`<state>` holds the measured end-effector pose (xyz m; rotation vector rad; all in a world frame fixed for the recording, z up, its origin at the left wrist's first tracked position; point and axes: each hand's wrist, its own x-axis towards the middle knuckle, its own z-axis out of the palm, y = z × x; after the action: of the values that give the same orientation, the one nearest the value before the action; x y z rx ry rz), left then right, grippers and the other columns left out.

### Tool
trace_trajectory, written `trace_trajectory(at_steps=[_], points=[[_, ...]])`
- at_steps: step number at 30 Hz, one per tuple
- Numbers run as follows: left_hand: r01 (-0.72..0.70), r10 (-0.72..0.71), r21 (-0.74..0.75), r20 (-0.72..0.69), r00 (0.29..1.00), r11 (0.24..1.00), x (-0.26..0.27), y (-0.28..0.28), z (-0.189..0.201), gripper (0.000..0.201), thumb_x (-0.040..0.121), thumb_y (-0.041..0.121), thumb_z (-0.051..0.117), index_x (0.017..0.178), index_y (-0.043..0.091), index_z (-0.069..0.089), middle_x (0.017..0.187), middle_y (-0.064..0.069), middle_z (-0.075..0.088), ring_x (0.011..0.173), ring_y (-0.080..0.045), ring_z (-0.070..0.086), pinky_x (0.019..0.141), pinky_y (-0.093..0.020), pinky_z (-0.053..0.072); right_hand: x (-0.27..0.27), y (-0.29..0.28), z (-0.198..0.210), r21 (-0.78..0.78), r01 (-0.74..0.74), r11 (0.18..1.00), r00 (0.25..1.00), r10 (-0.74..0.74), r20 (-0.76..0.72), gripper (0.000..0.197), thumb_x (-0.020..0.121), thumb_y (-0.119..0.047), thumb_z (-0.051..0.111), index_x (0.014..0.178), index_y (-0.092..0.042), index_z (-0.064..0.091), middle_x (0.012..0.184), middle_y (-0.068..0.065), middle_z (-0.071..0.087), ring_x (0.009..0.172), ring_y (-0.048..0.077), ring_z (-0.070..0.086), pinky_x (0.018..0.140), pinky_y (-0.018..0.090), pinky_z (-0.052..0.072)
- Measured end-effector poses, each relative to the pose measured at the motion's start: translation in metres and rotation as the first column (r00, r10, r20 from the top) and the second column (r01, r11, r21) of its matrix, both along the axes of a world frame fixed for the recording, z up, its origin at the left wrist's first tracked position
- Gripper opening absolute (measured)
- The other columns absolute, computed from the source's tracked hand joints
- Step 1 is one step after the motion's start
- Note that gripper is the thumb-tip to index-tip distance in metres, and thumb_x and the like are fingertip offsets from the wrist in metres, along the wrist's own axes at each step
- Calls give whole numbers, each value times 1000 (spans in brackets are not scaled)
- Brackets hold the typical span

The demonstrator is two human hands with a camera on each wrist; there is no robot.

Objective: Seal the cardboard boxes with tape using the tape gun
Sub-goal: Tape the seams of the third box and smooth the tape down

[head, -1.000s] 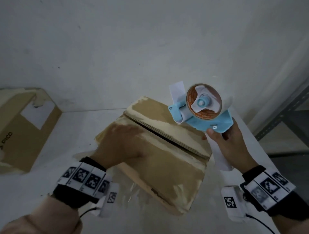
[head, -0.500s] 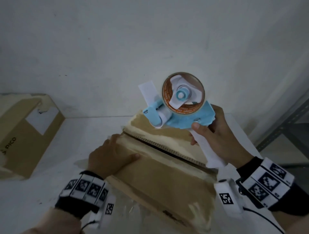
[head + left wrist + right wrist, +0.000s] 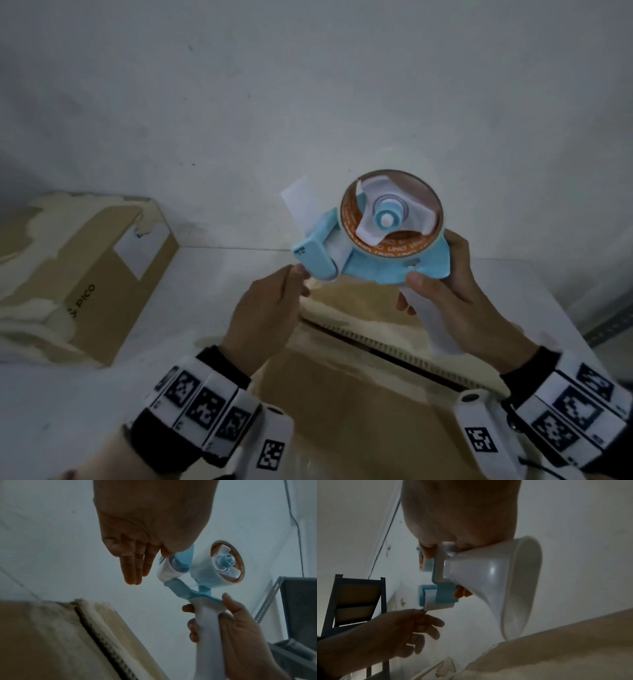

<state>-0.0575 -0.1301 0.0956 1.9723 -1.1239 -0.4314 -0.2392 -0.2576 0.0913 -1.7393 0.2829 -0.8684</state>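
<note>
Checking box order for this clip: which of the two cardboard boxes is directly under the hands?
The near cardboard box, its top flap seam untaped, lies below the tape gun. The other box, printed PICO with a white label, sits off left by the wall.

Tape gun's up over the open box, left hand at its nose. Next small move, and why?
Probably pull the tape end free. The left hand has thumb and forefinger at the roller of the tape gun, which the right hand grips by its handle, off the cardboard box. Its flap seam is untaped.
</note>
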Motion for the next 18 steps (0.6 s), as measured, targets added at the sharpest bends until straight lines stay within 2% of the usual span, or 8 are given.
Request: trace_trajectory(at_steps=[2,4,7,9,11,14,16,18], points=[[39,-44,-25,-211,976,999,1,-9,3,33,100,29,29,89,19,58,83,0,65,64,-17,60,60,-24,46,6,1,-3,12,3,1000,999,-3,37,57,81,-55,59,115,-22,27,100,5,49,67,16,54,58,25,51],[84,-87,-25,-411,907,996,4,-16,7,32,99,24,32,88,16,62,79,0,65,58,-13,57,47,-14,40,8,1,-5,29,13,999,997,-15,70,56,82,-52,59,115,-21,27,100,8,49,67,18,55,58,27,51],[148,-150,-57,-635,758,987,8,-19,13,29,97,22,38,91,12,64,73,5,67,54,-8,58,43,-15,35,10,0,-7,88,41,995,994,-50,98,57,79,-52,63,114,-22,29,100,8,52,68,18,57,58,27,52],[177,-196,-100,-695,692,979,9,-21,15,22,95,21,44,92,12,63,69,8,67,53,-6,58,45,-17,33,11,-1,-8,146,60,987,991,-76,106,62,76,-52,66,115,-20,31,98,10,54,66,20,58,57,28,52],[211,-228,-114,-716,660,971,9,-23,16,15,93,19,49,91,12,63,66,9,66,53,-4,57,45,-17,33,12,-1,-10,179,77,981,989,-97,108,66,74,-52,68,117,-18,31,97,14,55,65,23,58,56,28,51],[200,-204,-102,-772,602,975,11,-27,14,15,92,16,50,84,13,61,68,5,64,52,-4,57,43,-14,33,13,1,-10,187,70,980,989,-93,115,67,77,-49,67,120,-14,30,96,13,56,66,23,58,57,28,51],[167,-169,-97,-848,501,981,13,-28,14,17,92,14,50,79,13,61,67,2,64,51,-5,57,40,-13,34,13,3,-10,183,66,981,988,-90,126,65,78,-48,66,121,-14,30,96,10,56,66,22,57,57,29,50],[141,-146,-99,-914,378,985,13,-29,15,19,92,13,49,76,11,60,63,0,64,48,-4,56,37,-12,34,13,3,-9,209,65,976,984,-97,149,65,77,-47,68,121,-15,32,95,15,56,65,24,56,56,29,50]])
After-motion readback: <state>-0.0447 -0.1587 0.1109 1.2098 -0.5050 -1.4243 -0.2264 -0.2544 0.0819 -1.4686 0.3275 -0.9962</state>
